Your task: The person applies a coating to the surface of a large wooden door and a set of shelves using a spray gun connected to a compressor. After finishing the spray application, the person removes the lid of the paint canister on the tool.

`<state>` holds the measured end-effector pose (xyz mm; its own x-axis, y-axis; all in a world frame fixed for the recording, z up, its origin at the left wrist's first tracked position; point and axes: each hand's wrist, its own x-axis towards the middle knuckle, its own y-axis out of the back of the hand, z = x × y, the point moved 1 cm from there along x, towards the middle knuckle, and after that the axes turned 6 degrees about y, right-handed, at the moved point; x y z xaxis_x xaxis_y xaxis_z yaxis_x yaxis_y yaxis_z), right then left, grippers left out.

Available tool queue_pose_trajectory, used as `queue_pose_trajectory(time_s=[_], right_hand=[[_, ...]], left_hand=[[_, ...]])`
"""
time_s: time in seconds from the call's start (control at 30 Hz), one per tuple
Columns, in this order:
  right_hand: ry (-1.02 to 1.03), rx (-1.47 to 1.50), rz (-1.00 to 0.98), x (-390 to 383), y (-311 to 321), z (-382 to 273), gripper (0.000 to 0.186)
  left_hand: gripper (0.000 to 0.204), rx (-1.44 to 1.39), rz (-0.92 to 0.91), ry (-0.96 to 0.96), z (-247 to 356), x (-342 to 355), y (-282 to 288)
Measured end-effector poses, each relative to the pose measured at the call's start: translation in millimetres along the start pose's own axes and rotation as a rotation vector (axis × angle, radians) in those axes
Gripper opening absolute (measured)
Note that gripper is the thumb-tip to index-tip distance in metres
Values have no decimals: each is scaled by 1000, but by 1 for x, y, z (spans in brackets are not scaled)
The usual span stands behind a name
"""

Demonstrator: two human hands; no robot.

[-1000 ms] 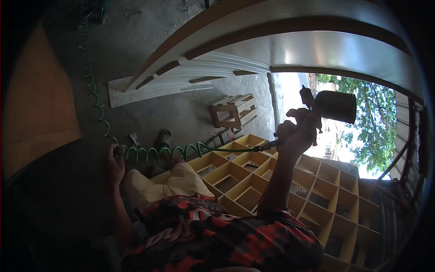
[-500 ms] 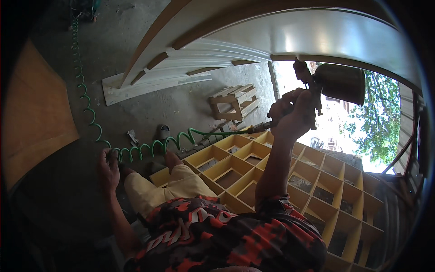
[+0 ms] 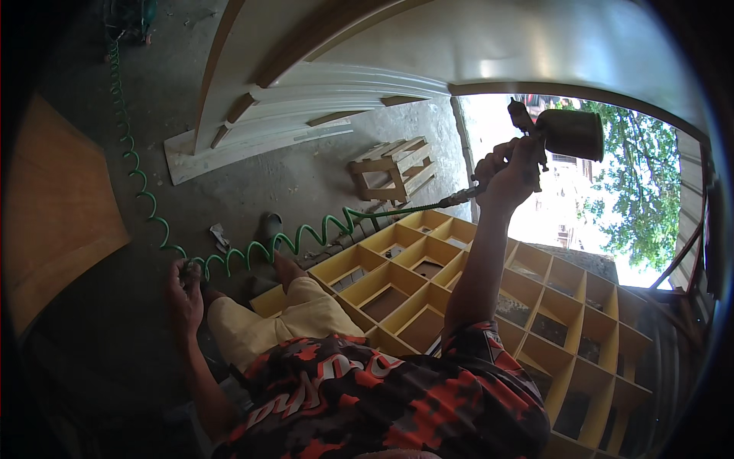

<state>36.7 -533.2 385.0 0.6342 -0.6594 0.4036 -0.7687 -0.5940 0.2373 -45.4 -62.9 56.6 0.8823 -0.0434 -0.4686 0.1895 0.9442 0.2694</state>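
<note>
My right hand [image 3: 511, 172] is closed on a spray gun [image 3: 568, 135] with a metal cup, held out to the right just below a glossy pale panel [image 3: 520, 50] with dark wooden edging. A green coiled hose [image 3: 303, 237] runs from the gun's base across to my left hand [image 3: 186, 298], whose fingers are curled round it beside my left thigh. From there the hose continues up the left side to dark green equipment on the floor at the top left, only partly visible.
A yellow compartmented wooden grid [image 3: 388, 300] lies beneath my right arm. A slatted wooden crate [image 3: 394, 167] stands on the concrete floor [image 3: 191, 206]. A large plywood sheet [image 3: 61, 214] is at the left, a white board [image 3: 176, 157] under the panel's left end, and a bright opening with foliage at the right.
My right hand with the spray gun has moved upward and shifted slightly sideways. My left hand has moved a little left and down with the hose. The panel's position in view has shifted slightly.
</note>
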Motion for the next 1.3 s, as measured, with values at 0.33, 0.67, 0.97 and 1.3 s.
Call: queue_pose_trajectory(time_s=[0.33, 0.67, 0.97, 1.3], right_hand=[[12, 8, 5, 49, 42, 38, 37], [24, -10, 26, 101, 75, 69, 37], [4, -8, 66, 142, 117, 99, 35], [-46, 14, 71, 201, 170, 140, 40]], left_hand=[[34, 116, 19, -29, 23, -8, -22], [31, 94, -22, -20, 30, -11, -48], [30, 130, -64, 6, 48, -10, -72], [31, 112, -67, 8, 70, -19, -92]])
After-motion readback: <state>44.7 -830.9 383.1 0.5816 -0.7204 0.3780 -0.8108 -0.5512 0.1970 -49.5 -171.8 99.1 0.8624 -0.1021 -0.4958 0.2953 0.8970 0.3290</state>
